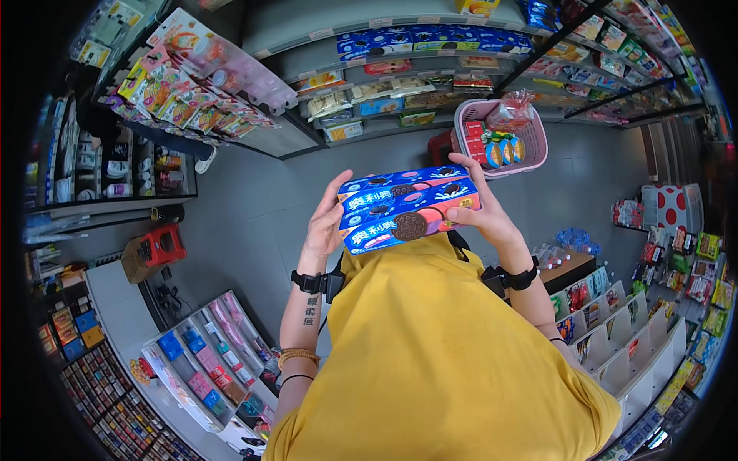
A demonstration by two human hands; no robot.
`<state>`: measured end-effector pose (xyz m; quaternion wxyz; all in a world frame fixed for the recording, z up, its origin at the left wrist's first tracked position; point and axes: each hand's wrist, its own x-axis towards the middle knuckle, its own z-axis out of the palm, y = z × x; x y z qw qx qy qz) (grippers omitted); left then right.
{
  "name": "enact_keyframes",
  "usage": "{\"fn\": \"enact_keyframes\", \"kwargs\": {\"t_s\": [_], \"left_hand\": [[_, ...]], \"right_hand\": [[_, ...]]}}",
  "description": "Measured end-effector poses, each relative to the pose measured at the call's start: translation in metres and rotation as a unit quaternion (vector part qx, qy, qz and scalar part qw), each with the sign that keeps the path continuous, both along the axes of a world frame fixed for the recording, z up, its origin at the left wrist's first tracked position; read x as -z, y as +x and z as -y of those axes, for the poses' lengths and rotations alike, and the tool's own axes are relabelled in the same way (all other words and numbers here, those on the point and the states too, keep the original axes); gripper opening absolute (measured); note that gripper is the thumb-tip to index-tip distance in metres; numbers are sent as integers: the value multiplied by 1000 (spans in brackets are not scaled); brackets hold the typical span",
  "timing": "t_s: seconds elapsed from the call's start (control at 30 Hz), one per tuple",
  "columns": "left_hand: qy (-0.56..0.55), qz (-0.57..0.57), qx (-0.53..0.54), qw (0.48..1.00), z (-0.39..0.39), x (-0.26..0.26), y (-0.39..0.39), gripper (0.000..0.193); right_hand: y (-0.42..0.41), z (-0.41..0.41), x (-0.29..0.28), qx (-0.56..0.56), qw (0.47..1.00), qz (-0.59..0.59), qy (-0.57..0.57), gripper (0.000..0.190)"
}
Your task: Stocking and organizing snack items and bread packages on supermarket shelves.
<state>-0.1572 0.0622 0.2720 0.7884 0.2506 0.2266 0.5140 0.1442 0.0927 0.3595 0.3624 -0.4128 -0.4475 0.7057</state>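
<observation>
Two blue Oreo cookie boxes (pixel 409 222), lying one against the other, are held level before my yellow shirt. My left hand (pixel 326 222) grips their left ends, and my right hand (pixel 484 207) clasps the right ends with its thumb over the near box. Just beyond my right hand, a pink plastic basket (pixel 542 135) on the floor holds small red boxes (pixel 474 141), round blue-and-gold packs (pixel 506 151) and a clear and red bag (pixel 513 109). More blue cookie boxes (pixel 444 39) stand in a row on the shelf ahead.
Shelves with bagged snacks (pixel 369 92) run across the front. A rack of hanging candy packs (pixel 179 104) stands front left; a person's leg and shoe (pixel 206 159) show beside it. Display stands (pixel 202 369) lie at lower left, white divided bins (pixel 617 351) at right.
</observation>
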Motion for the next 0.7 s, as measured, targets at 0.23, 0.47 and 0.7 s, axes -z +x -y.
{"fn": "enact_keyframes", "kwargs": {"t_s": [0.23, 0.47, 0.7], "left_hand": [[10, -2, 1, 1000, -2, 0, 3, 69], [12, 31, 11, 999, 0, 5, 0, 77], [16, 26, 5, 1000, 6, 14, -4, 85]], "right_hand": [[2, 1, -2, 2, 1000, 14, 8, 90], [3, 2, -4, -3, 999, 5, -37, 84], [9, 1, 11, -27, 999, -29, -33, 74]]}}
